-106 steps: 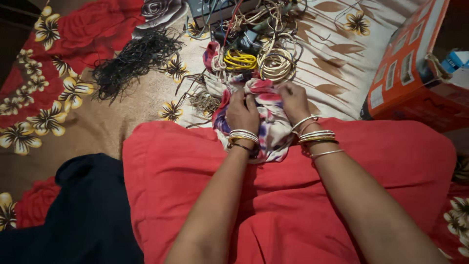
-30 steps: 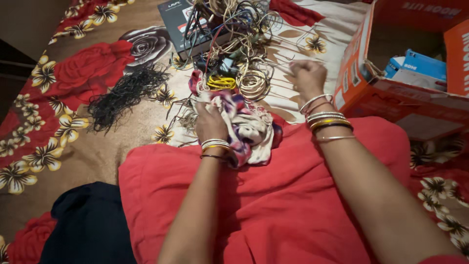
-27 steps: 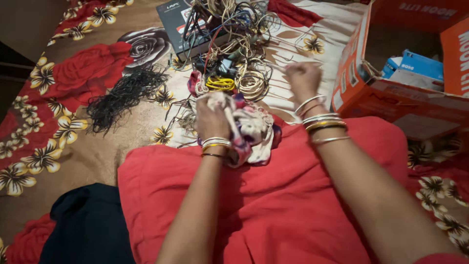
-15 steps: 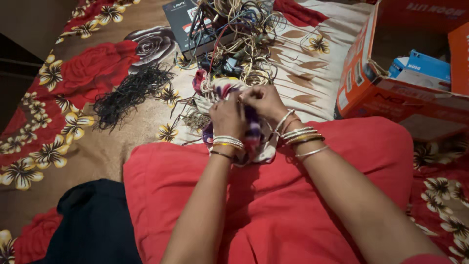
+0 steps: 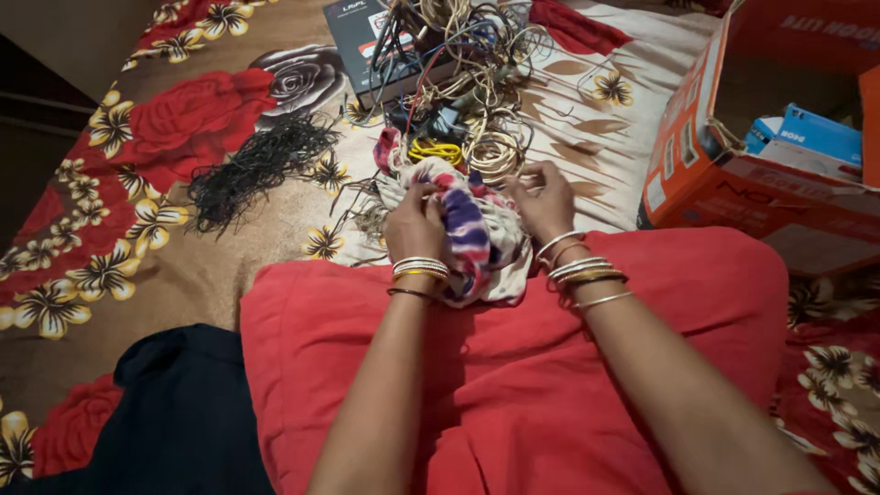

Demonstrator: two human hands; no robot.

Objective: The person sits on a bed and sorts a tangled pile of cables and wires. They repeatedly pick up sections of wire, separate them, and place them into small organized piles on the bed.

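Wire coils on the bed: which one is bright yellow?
The small yellow coil, just beyond the left hand. The bigger coil beside it is pale beige, and the pile behind is a mixed tangle.

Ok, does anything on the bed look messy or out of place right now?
Yes: the heap of tangled cords sprawls over the dark flat box, and a bundle of black strands lies splayed loose. Both hands, left hand and right hand, clutch the crumpled patterned cloth.

Dim, warm indoor light, brightest at upper centre of the frame. Deep shadow at far left edge and lower left. Slightly soft overall; mild wide-angle stretching toward the corners. No glare.
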